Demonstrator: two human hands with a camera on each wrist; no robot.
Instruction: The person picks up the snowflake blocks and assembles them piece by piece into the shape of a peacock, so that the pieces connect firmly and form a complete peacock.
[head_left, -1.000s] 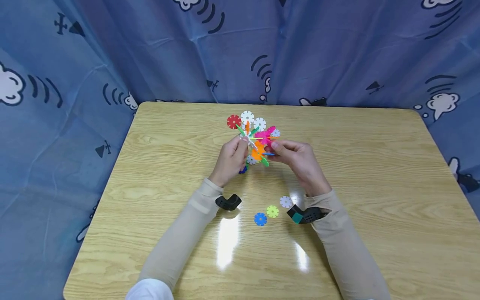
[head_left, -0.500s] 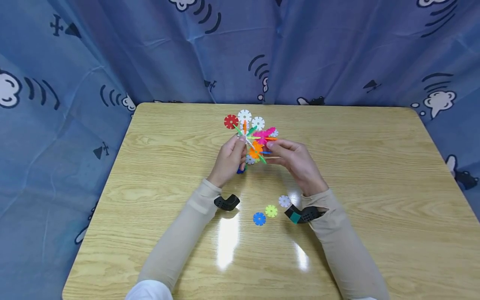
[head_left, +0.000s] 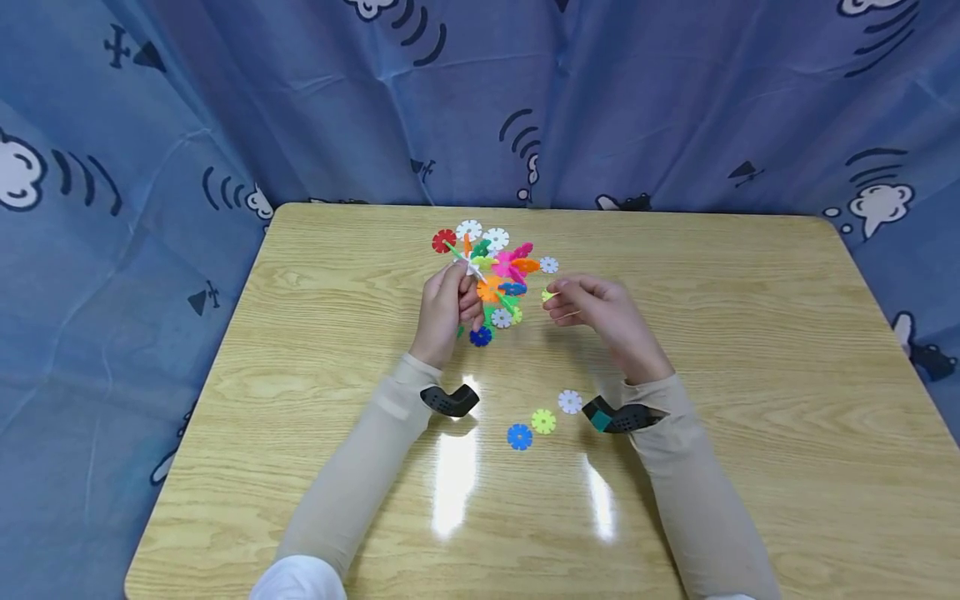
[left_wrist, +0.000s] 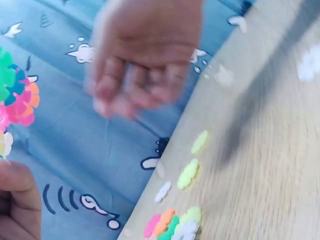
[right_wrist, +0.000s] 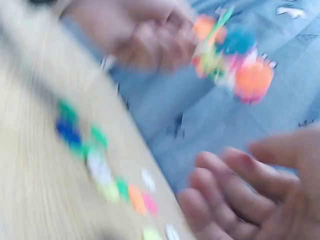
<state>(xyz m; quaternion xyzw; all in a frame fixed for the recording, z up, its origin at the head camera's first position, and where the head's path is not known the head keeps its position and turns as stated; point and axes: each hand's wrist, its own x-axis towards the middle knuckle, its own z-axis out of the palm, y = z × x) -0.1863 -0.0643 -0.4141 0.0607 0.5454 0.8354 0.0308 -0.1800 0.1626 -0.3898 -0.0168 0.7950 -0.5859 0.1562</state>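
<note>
My left hand (head_left: 442, 304) pinches a white notched disc of a built cluster of interlocking plastic snowflake discs (head_left: 491, 289). Orange, pink, blue, green and yellow discs stick out of it at angles, with red and white ones at its far end. To the right, my right hand (head_left: 600, 317) hovers apart from the cluster, fingers loosely bent with nothing between them. The right wrist view, blurred, shows the empty right hand (right_wrist: 245, 195) below the cluster (right_wrist: 235, 60). In the left wrist view only the left thumb (left_wrist: 17, 187) side and part of the cluster appear.
Loose discs lie on the wooden table (head_left: 750, 375): a blue disc (head_left: 520, 437), a yellow-green disc (head_left: 543, 422) and a white disc (head_left: 570, 402) near me. A dark blue disc (head_left: 481, 336) and several others lie below the cluster. A patterned blue curtain (head_left: 645, 100) hangs behind.
My right hand has let go of the cluster and drawn back to the right. My left hand has shifted left with the cluster, uncovering loose discs on the table.
</note>
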